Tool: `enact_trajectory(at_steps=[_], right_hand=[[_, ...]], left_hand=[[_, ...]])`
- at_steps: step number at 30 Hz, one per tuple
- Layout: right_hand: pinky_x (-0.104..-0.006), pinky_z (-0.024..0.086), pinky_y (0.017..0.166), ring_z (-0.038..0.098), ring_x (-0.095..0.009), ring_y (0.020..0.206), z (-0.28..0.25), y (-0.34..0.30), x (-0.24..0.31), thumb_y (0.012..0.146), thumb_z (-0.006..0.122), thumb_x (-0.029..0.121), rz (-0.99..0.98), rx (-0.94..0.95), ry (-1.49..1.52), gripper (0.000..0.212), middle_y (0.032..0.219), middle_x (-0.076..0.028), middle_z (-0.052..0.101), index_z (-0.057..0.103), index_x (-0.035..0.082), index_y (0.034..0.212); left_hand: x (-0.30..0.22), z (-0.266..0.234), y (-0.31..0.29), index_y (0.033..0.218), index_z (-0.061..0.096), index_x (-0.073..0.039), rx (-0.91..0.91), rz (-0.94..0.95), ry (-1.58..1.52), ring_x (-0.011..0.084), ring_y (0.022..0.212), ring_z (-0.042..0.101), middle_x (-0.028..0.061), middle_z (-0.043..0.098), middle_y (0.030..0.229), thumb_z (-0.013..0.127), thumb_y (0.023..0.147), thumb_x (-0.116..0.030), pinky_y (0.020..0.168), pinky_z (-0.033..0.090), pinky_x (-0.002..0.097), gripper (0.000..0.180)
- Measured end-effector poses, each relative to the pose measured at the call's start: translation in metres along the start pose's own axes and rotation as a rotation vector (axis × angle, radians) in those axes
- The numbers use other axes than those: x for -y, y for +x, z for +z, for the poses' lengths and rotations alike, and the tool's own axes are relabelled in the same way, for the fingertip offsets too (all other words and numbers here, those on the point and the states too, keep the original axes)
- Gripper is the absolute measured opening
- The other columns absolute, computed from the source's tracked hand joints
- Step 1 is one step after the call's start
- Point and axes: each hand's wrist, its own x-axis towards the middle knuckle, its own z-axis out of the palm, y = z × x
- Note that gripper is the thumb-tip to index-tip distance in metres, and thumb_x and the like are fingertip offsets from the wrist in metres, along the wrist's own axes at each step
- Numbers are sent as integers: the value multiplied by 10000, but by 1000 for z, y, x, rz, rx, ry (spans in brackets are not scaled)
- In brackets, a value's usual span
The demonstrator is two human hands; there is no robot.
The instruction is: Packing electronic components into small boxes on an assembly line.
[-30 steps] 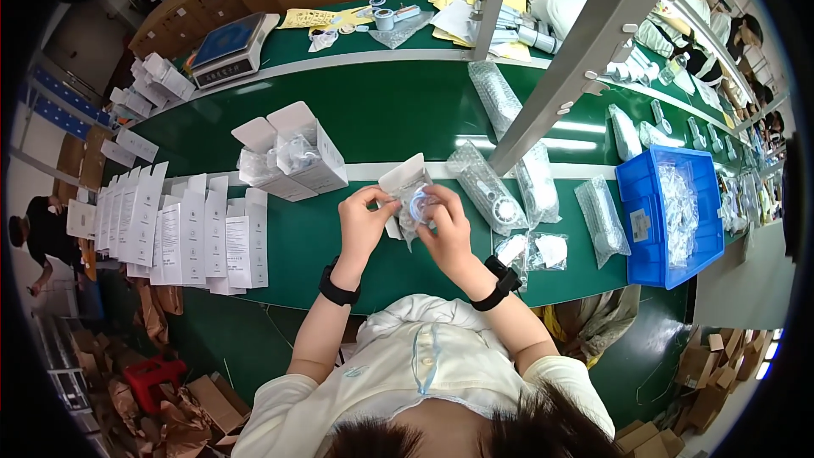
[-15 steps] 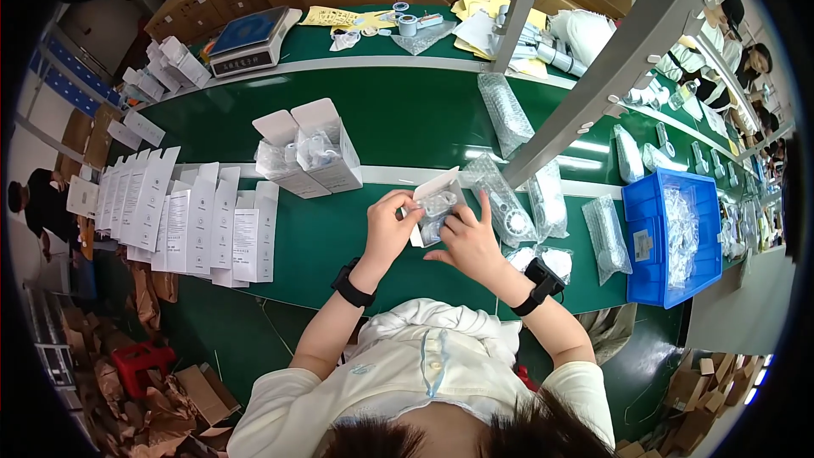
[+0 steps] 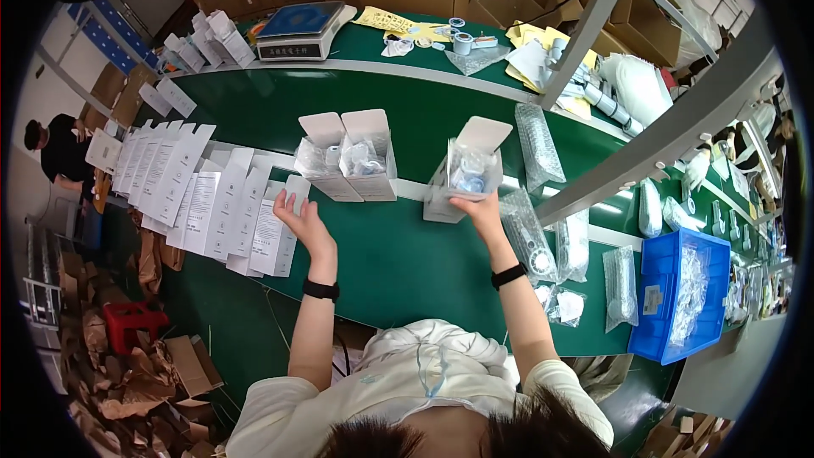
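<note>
My right hand (image 3: pixel 482 210) grips the lower right side of an open white carton (image 3: pixel 439 200), which stands upright at the middle of the green bench with its flap raised. Inside it lies a part in clear wrapping (image 3: pixel 468 176). My left hand (image 3: pixel 307 227) is empty, fingers apart, just beside the row of flattened white cartons (image 3: pixel 270 233); whether it touches them I cannot tell. Two more open cartons (image 3: pixel 366 185) stand side by side between my hands and farther off, each holding a bagged part.
Bubble-wrapped parts (image 3: pixel 527 242) lie right of my right hand, beside a blue bin (image 3: pixel 653 301) of clear bags. A grey metal post (image 3: pixel 661 161) slants over the bench's right side. A scale (image 3: pixel 297 44) sits on the far shelf. Another person (image 3: pixel 64 153) is at far left.
My right hand has moved the carton forward and turned it upright. My left hand has let go of the carton and moved left to the flattened cartons. The view has shifted slightly.
</note>
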Motion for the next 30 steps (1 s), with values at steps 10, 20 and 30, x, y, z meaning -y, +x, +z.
enact_trajectory(at_steps=[10, 20, 30], right_hand=[[-354, 297, 1004, 293, -240, 1224, 118, 26, -55, 510, 804, 23, -275, 90, -346, 1065, 1329, -124, 228, 132, 51, 1336], [-416, 227, 1033, 171, -369, 1270, 106, -10, -31, 577, 790, 195, -391, 34, -712, 990, 1384, -163, 125, 165, 74, 1335], [-436, 320, 947, 342, -337, 1160, -29, -17, 25, 669, 636, 47, -564, -227, -884, 480, 1215, -111, 418, 485, 64, 1124]], left_hand=[[49, -22, 66, 1247, 339, 6, 377, -116, -219, 206, 1149, 384, 121, 399, 1244, 384, 684, 57, 955, 298, 309, 566], [-52, -75, 119, 1339, 259, -121, -103, 607, 1638, 356, 1228, 269, 128, 269, 1367, 709, 650, -216, 932, 236, 586, 828], [-92, -130, 112, 1361, 207, -121, 259, 334, 1336, 349, 1224, 300, 145, 264, 1364, 732, 629, -202, 947, 284, 522, 905]])
